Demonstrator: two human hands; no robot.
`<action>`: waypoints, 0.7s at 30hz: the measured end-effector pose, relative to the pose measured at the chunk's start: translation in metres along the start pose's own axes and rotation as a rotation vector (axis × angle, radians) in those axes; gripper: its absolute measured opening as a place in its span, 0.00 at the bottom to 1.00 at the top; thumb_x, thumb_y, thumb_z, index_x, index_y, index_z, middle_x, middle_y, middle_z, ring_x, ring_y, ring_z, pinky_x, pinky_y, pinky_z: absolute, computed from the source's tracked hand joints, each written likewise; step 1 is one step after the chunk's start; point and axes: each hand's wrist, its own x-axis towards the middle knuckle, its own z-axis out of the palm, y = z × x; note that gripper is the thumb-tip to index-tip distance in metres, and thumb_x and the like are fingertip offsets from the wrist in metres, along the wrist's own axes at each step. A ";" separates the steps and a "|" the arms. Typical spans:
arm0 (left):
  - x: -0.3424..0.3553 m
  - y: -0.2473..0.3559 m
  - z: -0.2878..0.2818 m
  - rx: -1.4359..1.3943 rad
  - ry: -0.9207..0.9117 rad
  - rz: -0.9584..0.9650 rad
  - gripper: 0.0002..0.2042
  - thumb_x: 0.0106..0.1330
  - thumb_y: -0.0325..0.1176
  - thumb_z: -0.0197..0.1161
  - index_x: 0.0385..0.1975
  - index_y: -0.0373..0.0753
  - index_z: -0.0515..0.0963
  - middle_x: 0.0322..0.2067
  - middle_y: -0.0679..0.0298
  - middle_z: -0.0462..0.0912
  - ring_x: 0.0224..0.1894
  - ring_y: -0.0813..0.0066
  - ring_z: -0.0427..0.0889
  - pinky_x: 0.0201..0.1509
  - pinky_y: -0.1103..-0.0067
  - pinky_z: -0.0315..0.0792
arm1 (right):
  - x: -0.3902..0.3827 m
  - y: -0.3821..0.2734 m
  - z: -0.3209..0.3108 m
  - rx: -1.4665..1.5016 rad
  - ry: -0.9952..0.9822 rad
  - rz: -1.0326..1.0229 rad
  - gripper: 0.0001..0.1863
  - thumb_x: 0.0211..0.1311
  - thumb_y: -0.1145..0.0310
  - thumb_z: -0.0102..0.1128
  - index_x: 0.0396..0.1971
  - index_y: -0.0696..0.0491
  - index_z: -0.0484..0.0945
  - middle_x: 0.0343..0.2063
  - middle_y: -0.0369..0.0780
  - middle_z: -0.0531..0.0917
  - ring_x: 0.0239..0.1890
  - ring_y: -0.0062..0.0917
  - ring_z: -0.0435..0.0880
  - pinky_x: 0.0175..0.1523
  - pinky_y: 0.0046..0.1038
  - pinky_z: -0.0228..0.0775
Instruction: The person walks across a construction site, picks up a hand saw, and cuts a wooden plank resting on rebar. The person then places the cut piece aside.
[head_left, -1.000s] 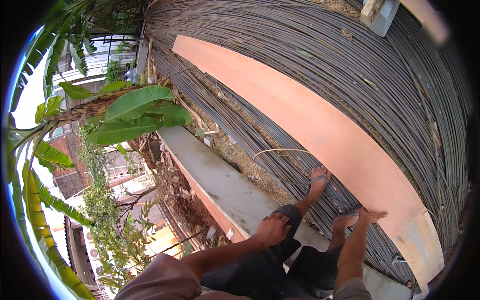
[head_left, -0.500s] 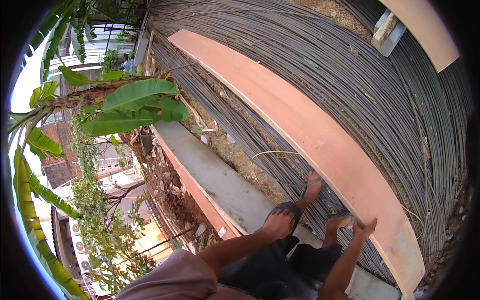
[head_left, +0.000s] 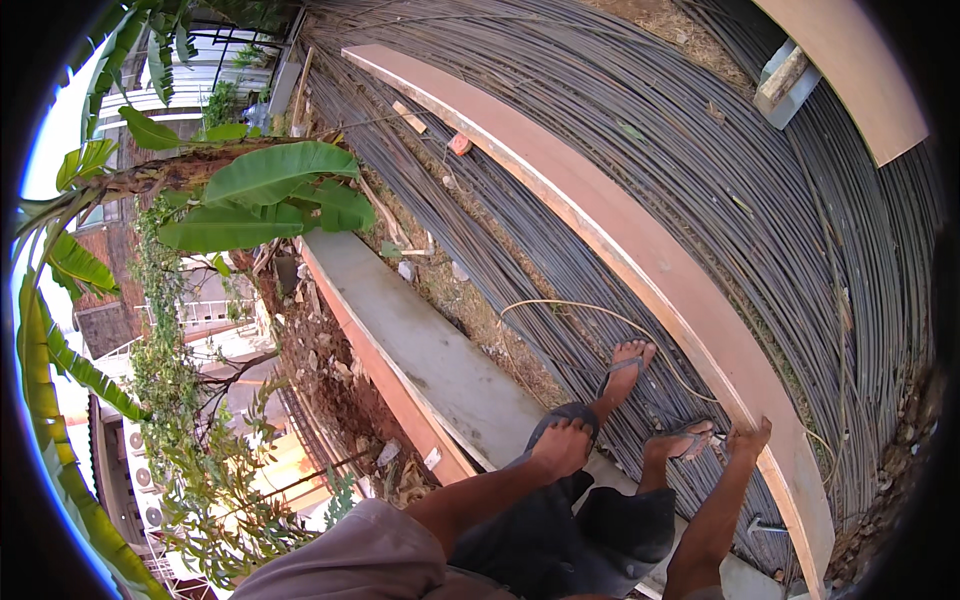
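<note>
Head view: right hand [head_left: 748,437] grips a tilted pinkish board [head_left: 640,240].
It is closed firmly on one edge; left hand [head_left: 565,447] rests loosely open on the knee [head_left: 578,414].

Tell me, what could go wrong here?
Only the right hand holds the long board, while the left hand rests on the knee, so the board might slip toward the sandalled feet. Those feet are on long rods, which could roll. The thin pale strand might snag a foot.
</note>
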 end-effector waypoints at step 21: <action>0.008 0.000 -0.006 0.105 -0.043 0.036 0.13 0.63 0.39 0.54 0.40 0.37 0.77 0.42 0.55 0.78 0.50 0.55 0.76 0.50 0.62 0.72 | 0.012 -0.023 0.009 0.042 -0.073 -0.017 0.22 0.61 0.52 0.57 0.47 0.52 0.73 0.45 0.37 0.80 0.43 0.26 0.81 0.42 0.25 0.74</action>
